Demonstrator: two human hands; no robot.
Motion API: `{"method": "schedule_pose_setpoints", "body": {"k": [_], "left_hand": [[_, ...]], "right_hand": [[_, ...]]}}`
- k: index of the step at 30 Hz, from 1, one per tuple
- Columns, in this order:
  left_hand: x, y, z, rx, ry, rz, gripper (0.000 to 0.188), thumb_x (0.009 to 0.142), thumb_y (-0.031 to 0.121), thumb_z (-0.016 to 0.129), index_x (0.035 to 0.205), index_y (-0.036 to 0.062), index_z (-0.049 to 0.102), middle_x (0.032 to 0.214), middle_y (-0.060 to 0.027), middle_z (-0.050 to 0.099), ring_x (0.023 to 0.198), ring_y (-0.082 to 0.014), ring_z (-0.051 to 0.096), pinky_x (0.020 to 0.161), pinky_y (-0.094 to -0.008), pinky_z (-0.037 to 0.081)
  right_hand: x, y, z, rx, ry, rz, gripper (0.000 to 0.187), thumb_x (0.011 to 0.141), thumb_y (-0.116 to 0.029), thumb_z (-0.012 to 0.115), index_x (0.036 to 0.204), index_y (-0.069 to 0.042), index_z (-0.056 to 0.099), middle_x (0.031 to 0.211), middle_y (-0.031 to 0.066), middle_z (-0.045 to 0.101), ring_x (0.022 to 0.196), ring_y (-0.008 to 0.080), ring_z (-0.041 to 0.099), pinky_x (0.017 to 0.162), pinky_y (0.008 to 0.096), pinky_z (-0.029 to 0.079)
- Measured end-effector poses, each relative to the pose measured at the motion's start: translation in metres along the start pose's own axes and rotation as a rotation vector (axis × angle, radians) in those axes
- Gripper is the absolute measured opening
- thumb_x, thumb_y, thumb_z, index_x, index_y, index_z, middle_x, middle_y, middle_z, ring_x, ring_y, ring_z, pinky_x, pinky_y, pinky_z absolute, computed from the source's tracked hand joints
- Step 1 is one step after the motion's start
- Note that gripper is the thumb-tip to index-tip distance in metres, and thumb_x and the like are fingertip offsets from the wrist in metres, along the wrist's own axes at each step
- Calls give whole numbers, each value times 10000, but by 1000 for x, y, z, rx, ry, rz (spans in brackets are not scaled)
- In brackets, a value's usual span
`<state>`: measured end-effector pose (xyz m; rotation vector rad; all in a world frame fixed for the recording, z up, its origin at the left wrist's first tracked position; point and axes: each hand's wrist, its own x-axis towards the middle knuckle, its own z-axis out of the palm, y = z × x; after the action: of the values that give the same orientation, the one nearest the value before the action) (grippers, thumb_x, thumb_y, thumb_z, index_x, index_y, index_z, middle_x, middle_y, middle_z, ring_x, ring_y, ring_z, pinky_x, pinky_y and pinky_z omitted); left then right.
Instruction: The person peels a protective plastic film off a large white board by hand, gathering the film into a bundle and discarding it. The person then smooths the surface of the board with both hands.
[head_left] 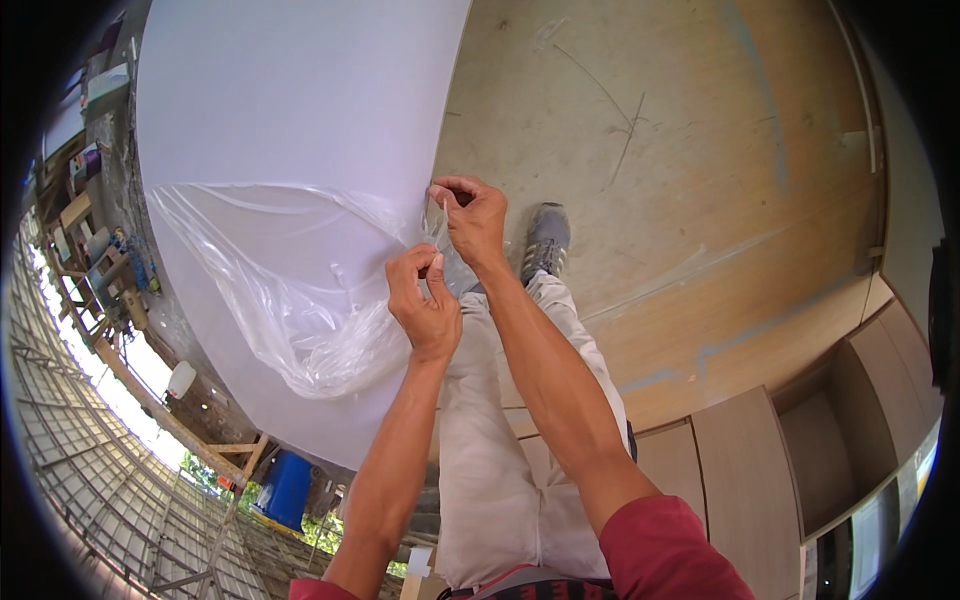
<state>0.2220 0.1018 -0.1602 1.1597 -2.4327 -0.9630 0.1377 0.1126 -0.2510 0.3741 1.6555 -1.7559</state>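
Clear film (320, 345): we have it spread in creases over the white panel (290, 100), from nine o'clock in toward the middle of our view; its gathered end rises to our hands at the panel's edge.
Left hand (425, 300): just inside the centre toward nine o'clock, our thumb and forefinger pinched together on the film.
Right hand (475, 222): nearer twelve o'clock, just above the left, thumb and forefinger clamped on the film too; a short stretch of it runs between our two hands.
White panel: it fills our view from eight o'clock round to twelve, smooth and pale.
Floor (660, 200): brownish, with blue marks, from twelve to four o'clock.
Shoe (546, 240): grey, on that floor at one o'clock, close to our right wrist.
Trousers (485, 440): light-coloured, below our hands at six o'clock.
Cabinet (740, 460): wood-toned, with an open compartment, at four o'clock.
Blue container (284, 490): beyond the panel, at seven to eight o'clock.
Metal lattice (80, 440): at eight o'clock, by the rim.
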Motion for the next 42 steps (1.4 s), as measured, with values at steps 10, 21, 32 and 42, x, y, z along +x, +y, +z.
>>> {"method": "schedule_pose_setpoints", "body": {"k": [10, 21, 32, 42], "left_hand": [[-4, 1, -7, 11, -11, -6, 56, 960, 35, 634, 950, -4, 595, 997, -128, 676, 747, -197, 565, 693, -315, 482], [-12, 4, -11, -10, 4, -50, 68, 973, 50, 637, 966, -3, 595, 1004, -113, 679, 781, -179, 573, 724, -306, 490], [-23, 7, -19, 2, 1, -92, 56, 964, 27, 625, 949, 0, 578, 982, -133, 662, 803, -243, 578, 731, -342, 487], [-34, 7, -32, 2, -3, -90, 99, 991, 94, 637, 966, 6, 601, 1021, -103, 677, 813, -152, 563, 721, -285, 474]], "right_hand": [[-2, 6, 8, -355, -76, -171, 147, 922, -113, 618, 907, 28, 655, 895, 205, 686, 817, 352, 668, 724, 451, 520], [5, 42, -33, -359, -98, 268, 405, 991, -336, 567, 816, 19, 654, 761, 166, 684, 647, 355, 646, 673, 450, 522], [-25, -9, -5, 364, -98, 721, 154, 940, -189, 693, 875, -50, 675, 749, 41, 675, 611, 131, 618, 530, 266, 466], [-59, 11, -7, 709, -105, 778, 127, 970, -90, 642, 1023, 22, 615, 868, 64, 636, 813, 158, 623, 707, 276, 524]]}}
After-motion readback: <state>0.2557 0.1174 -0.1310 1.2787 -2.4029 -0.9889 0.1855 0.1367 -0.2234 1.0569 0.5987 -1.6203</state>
